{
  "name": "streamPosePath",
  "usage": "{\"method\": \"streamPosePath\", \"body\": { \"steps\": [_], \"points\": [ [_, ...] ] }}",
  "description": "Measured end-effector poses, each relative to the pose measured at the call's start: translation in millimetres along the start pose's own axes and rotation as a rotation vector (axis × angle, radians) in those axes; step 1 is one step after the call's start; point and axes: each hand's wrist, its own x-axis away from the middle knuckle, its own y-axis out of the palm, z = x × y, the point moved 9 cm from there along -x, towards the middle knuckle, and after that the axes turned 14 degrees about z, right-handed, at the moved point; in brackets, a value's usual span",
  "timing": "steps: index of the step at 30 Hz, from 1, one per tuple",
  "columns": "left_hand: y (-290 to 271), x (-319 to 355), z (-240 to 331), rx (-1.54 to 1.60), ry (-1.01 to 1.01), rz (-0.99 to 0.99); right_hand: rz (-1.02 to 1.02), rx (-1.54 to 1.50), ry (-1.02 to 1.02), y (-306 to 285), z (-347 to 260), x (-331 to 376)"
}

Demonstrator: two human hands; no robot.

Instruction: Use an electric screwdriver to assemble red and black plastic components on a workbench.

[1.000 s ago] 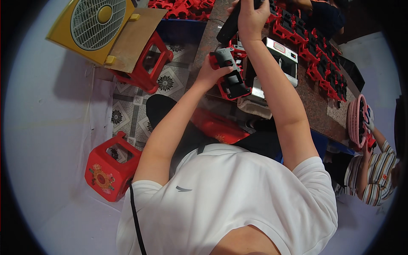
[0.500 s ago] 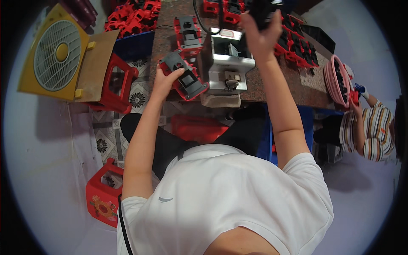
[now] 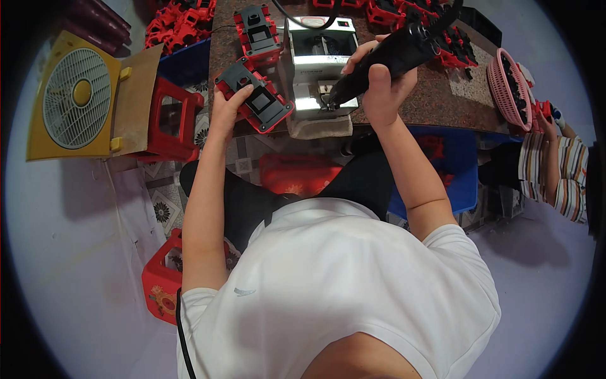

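Observation:
My left hand (image 3: 226,112) grips a red and grey plastic housing (image 3: 270,112) by its left edge, thumb on top; the part lies tilted at the table's front edge. Just behind it rests a similar housing (image 3: 257,35). In my right hand (image 3: 386,100) is a black electric screwdriver (image 3: 390,58) with a coiled cord, slanting down to the left. Its tip meets, or is very close to, the small outlet at the front of a silver screw feeder (image 3: 308,74). The feeder stands right of the held housing, on a pale block (image 3: 320,128).
Red parts fill a blue bin (image 3: 184,63) at the back left. More red and black parts (image 3: 456,52) stand at the back right, near a pink basket (image 3: 509,88). A co-worker in a striped shirt (image 3: 555,165) sits at right. A yellow fan (image 3: 77,95) is at left.
My right hand has brought the screwdriver down from the back to the screw feeder's front. My left hand keeps its hold on the housing. The whole view has shifted slightly.

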Motion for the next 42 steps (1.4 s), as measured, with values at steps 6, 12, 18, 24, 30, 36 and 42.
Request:
{"method": "streamPosePath", "body": {
  "steps": [6, 12, 18, 24, 30, 36, 42],
  "points": [
    [-8, 1, -5, -0.008, -0.011, 0.009, 0.04, -0.028, 0.047, 0, -10, -31],
    [-4, 1, -6, -0.01, -0.015, 0.017, 0.163, -0.067, -0.193, -4, -21, -76],
    [-7, 0, -4, 0.007, -0.007, 0.02, 0.262, -0.269, -0.081, 7, -40, -41],
    [-7, -3, -6, -0.008, -0.027, 0.058, 0.018, 0.045, -0.027, 4, -6, 1],
    [-8, -4, -8, 0.013, 0.018, 0.03, -0.002, 0.04, -0.011, 6, -2, 17],
    [-9, -2, -7, 0.015, 0.001, 0.039, -0.075, 0.039, -0.04, 13, 0, 15],
    [-7, -2, -5, 0.018, -0.03, 0.028, -0.073, 0.127, 0.27, 21, 36, -14]
  ]
}}
